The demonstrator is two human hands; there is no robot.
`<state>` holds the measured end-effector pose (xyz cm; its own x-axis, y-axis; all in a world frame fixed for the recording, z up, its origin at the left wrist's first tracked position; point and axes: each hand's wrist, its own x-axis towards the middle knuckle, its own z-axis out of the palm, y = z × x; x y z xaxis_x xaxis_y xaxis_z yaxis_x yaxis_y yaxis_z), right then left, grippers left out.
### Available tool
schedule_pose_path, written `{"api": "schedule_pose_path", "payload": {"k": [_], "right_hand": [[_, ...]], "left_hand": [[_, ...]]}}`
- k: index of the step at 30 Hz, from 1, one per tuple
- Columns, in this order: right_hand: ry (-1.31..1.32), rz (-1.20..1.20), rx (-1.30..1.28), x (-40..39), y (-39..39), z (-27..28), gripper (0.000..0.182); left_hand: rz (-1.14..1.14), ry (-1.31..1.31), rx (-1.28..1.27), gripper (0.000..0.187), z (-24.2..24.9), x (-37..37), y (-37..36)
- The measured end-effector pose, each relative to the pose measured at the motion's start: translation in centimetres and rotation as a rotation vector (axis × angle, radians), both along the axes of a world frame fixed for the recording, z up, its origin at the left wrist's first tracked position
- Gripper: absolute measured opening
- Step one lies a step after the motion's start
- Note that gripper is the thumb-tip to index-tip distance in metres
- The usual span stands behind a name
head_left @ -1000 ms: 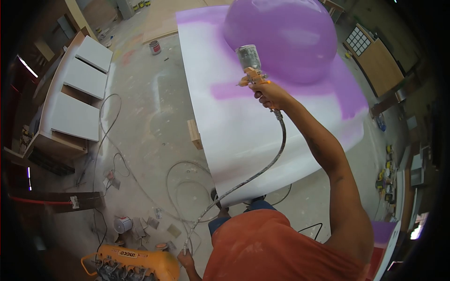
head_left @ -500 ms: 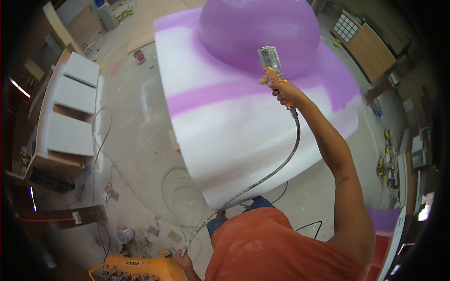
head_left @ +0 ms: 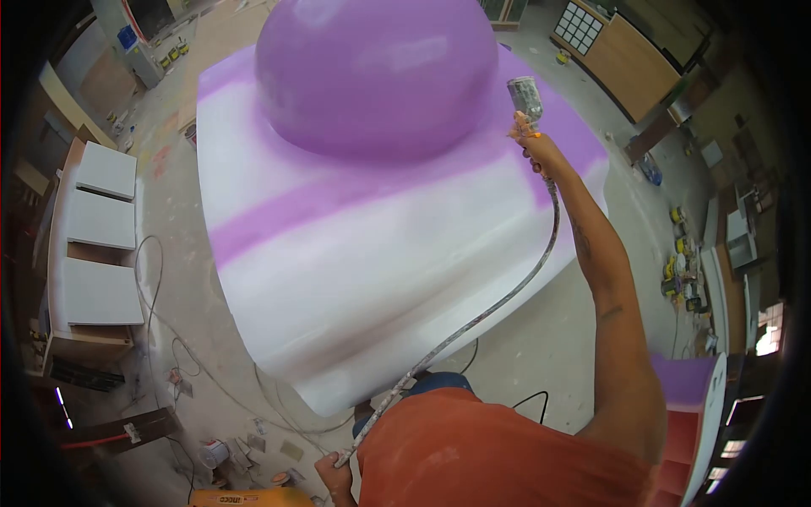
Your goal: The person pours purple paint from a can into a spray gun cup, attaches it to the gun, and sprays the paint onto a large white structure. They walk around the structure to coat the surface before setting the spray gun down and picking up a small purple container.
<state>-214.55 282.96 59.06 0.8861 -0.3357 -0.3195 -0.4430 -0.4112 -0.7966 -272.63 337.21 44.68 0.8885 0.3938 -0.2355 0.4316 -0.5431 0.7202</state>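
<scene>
My right hand is wrapped round the grip of an orange spray gun, arm stretched forward. On top of the gun sits a paint-smeared metal cup. From the grip a spattered air hose curves down past my waist to my left hand, which is closed round it. In front of me stands a large curved form with a purple dome and a white sheet-like base. A purple band crosses the base, and its right side is purple too. The gun is above that right side.
An orange compressor shows at the bottom edge. White panels lie on a wooden cabinet at left. Hoses and a paint can are on the floor. Power tools and a purple-and-red piece stand at right.
The view has swung right, so the purple form sits further left. My right hand has carried the spray gun from in front of the dome to the base's right side. Both hands keep their hold.
</scene>
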Motion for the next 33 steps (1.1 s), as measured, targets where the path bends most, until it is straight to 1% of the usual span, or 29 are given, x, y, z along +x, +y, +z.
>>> {"api": "schedule_pose_path", "payload": {"k": [1, 2, 3, 4, 5, 6, 7, 8, 9, 10, 11, 12, 13, 15, 16, 18, 22, 23, 24, 25, 27, 28, 29, 30, 32, 33], "right_hand": [[-0.037, -0.023, -0.074, 0.6, -0.9, -0.1, 0.027], [-0.041, -0.024, -0.074, 1.5, -2.6, -0.9, 0.027], [-0.059, -0.056, -0.176, 2.4, -3.8, -1.9, 0.029], [-0.076, -0.088, -0.277, 2.6, -4.1, -2.0, 0.031], [-0.081, -0.092, -0.274, 2.6, -4.2, -2.1, 0.031], [-0.117, -0.091, -0.357, 2.2, -4.2, -2.5, 0.033], [-0.153, -0.091, -0.439, 1.5, -3.8, -2.7, 0.035], [-0.154, -0.094, -0.432, 0.6, -3.1, -2.5, 0.035], [-0.098, -0.04, -0.363, -0.4, -3.2, -2.1, 0.032], [-0.042, 0.02, -0.297, -1.7, -2.1, -1.6, 0.03], [-0.038, 0.036, -0.29, -3.4, -0.2, -1.0, 0.03], [-0.018, 0.055, -0.084, -5.3, 2.2, -0.1, 0.024], [0.003, 0.074, 0.119, -6.8, 4.8, 0.7, 0.02], [0.055, 0.187, 0.26, -9.7, 9.9, 1.5, 0.019], [0.067, 0.238, 0.33, -11.1, 12.7, 1.9, 0.018], [0.122, 0.305, 0.458, -12.6, 17.7, 1.7, 0.016], [0.162, 0.495, 0.554, -14.9, 28.1, 1.9, 0.015], [0.171, 0.517, 0.557, -15.2, 30.5, 1.6, 0.015], [0.184, 0.518, 0.595, -15.5, 32.9, 1.2, 0.019], [0.197, 0.518, 0.631, -15.8, 35.1, 0.9, 0.024], [0.214, 0.562, 0.656, -16.6, 39.3, 0.7, 0.024], [0.221, 0.594, 0.679, -16.9, 41.0, 0.6, 0.024], [0.229, 0.626, 0.73, -17.0, 42.3, 0.2, 0.02], [0.235, 0.632, 0.734, -16.9, 42.5, -0.2, 0.02], [0.308, 0.633, 0.882, -16.7, 43.0, -0.9, 0.016], [0.309, 0.634, 0.883, -16.8, 42.8, -0.8, 0.016]], "left_hand": [[0.001, -0.004, 0.0, 0.042, 0.3, 0.2, -0.6], [0.015, 0.001, -0.057, 0.041, 0.6, 0.2, -1.5], [0.029, 0.007, -0.114, 0.041, 0.6, 0.3, -1.9], [0.027, 0.004, -0.113, 0.041, 0.5, 0.0, -2.3], [0.053, 0.038, -0.162, 0.04, 0.1, -0.3, -2.3], [0.078, 0.076, -0.21, 0.04, -0.1, -0.7, -2.2], [0.075, 0.075, -0.203, 0.04, -0.2, -0.9, -2.1], [0.064, 0.037, -0.15, 0.04, -0.5, -1.1, -1.8], [0.057, 0.001, -0.098, 0.04, -0.8, -1.5, -2.4], [0.064, 0.002, -0.093, 0.04, -2.1, -2.5, -1.8], [0.132, 0.038, -0.074, 0.039, -3.7, -3.9, -1.0], [0.203, 0.07, -0.054, 0.037, -5.5, -5.4, 0.1], [0.219, 0.067, -0.049, 0.037, -7.2, -7.0, 1.2], [0.368, -0.002, -0.075, 0.036, -9.7, -9.6, 3.6], [0.375, -0.003, -0.075, 0.036, -9.9, -10.8, 4.6], [0.557, 0.064, -0.107, 0.034, -10.2, -13.4, 6.6], [0.678, 0.097, -0.091, 0.036, -10.7, -19.5, 10.5], [0.688, 0.124, -0.085, 0.032, -10.5, -21.0, 11.3], [0.691, 0.153, -0.08, 0.028, -10.3, -22.5, 12.3], [0.708, 0.155, -0.078, 0.028, -11.0, -24.3, 13.2], [0.829, 0.049, 0.047, 0.019, -12.3, -27.3, 14.4], [0.843, 0.053, 0.05, 0.019, -11.9, -28.3, 15.0], [0.857, -0.014, -0.029, 0.018, -11.4, -29.3, 15.5], [0.866, -0.083, -0.105, 0.019, -10.6, -29.9, 15.5], [0.92, -0.071, -0.139, 0.021, -11.1, -31.5, 16.6], [0.966, -0.059, -0.177, 0.022, -11.5, -32.2, 16.9]]}}
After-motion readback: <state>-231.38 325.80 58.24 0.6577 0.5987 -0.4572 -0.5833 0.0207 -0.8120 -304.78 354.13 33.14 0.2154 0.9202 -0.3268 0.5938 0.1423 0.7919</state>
